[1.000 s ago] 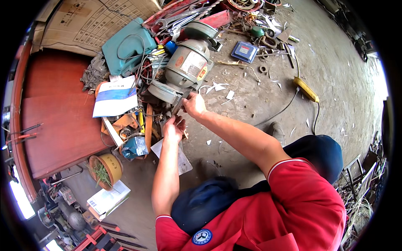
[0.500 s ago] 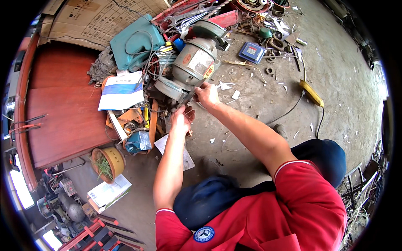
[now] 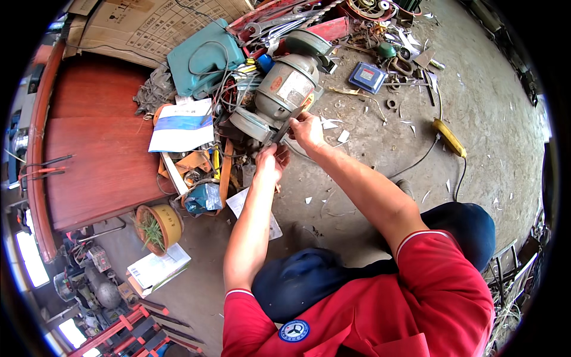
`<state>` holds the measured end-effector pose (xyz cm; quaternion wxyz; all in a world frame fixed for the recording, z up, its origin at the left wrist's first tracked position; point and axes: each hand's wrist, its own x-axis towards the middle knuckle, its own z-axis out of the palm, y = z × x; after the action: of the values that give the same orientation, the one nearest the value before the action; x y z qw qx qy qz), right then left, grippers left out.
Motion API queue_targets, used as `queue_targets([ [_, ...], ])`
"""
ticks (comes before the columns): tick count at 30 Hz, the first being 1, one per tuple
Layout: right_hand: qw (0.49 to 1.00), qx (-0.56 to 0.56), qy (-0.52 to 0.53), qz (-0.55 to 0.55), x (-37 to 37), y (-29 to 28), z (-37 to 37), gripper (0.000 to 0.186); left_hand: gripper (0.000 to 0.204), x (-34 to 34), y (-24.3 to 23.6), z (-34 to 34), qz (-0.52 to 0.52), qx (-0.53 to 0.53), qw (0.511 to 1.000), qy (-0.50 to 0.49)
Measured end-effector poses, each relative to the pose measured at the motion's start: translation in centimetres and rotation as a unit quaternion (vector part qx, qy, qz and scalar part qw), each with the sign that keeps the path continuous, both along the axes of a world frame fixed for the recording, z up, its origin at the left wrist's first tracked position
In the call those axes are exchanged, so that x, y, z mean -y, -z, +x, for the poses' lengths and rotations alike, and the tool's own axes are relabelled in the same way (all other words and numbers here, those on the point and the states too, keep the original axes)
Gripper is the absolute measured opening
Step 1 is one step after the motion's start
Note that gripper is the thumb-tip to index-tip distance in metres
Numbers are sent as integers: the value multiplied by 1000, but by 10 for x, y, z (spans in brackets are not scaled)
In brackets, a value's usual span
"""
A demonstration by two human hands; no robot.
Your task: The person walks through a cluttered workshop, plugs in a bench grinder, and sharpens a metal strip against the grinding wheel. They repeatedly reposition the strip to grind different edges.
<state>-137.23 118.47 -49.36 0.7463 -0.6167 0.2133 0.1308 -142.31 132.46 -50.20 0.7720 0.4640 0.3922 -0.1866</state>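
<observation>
A grey bench grinder (image 3: 284,89) lies on the concrete floor in front of me, with a guarded wheel at each end. At its nearer wheel guard (image 3: 251,124), my two hands hold a narrow, flat, blade-like metal strip (image 3: 286,128). My left hand (image 3: 271,163) is closed on the lower end of the strip, close to the wheel opening. My right hand (image 3: 308,131) pinches the strip further up, beside the grinder's body. The contact between strip and wheel is hidden by the guard and my fingers.
A teal plastic case (image 3: 202,58), a booklet (image 3: 181,126) and tangled cables crowd the grinder's left. Wrenches fill a red toolbox (image 3: 330,28) behind it. To the right lie a blue box (image 3: 367,77) and a yellow switch (image 3: 449,138) on a cable. A potted plant (image 3: 168,226) stands left.
The whole scene has shifted slightly to the right in the picture. Both hands keep their hold on the metal strip at the same wheel, with little movement against the grinder.
</observation>
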Motion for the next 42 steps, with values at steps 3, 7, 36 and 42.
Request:
queue_targets([
  [3, 1000, -5, -7, -19, -11, 0, -6, 15, 15, -11, 4, -8, 22, -12, 999, -21],
  [7, 999, -2, -11, -53, -25, -6, -18, 15, 16, -28, 11, -21, 15, -13, 999, -40],
  [36, 999, -45, -16, 22, -23, 4, -5, 12, 17, -19, 0, -14, 23, 1, 999, -36],
  [42, 998, -28, -25, 49, -33, -2, -19, 12, 16, -27, 6, -26, 23, -8, 998, -54],
])
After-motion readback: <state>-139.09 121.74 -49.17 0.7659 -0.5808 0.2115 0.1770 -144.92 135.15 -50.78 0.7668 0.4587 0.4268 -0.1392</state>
